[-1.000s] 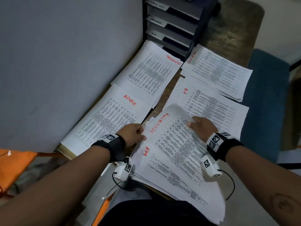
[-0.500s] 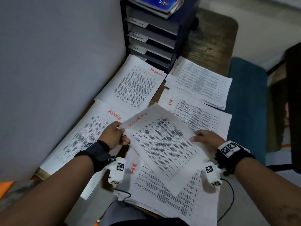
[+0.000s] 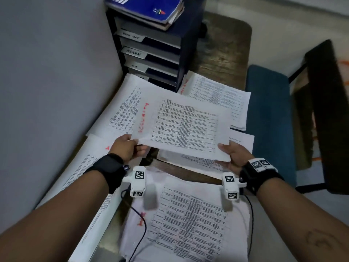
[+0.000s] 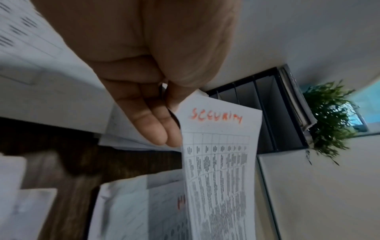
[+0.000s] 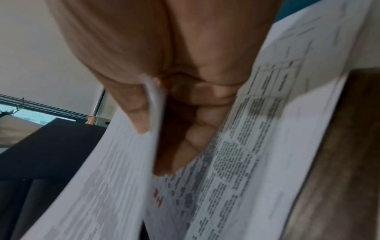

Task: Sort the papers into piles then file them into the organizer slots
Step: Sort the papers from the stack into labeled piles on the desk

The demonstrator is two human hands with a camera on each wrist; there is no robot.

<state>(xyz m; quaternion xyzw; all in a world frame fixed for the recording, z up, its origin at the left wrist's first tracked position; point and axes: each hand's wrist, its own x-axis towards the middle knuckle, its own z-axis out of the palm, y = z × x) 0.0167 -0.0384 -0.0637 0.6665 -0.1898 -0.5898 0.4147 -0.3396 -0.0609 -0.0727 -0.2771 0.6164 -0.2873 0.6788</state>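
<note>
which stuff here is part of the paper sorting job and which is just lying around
Part of the job:
SECURITY sheet, held by left hand and right hand
paper piles on the desk
organizer with labelled slots

Just lying about:
blue booklets on the organizer
blue chair
plant

hands: 2 | held sheet: 1 | paper piles: 5 | organizer: 1

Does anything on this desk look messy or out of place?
Only mildly: the blue notebooks lie askew on top of the organizer, overhanging its edge. The paper piles are fanned, not squared. Nothing looks torn or spilled.
</note>
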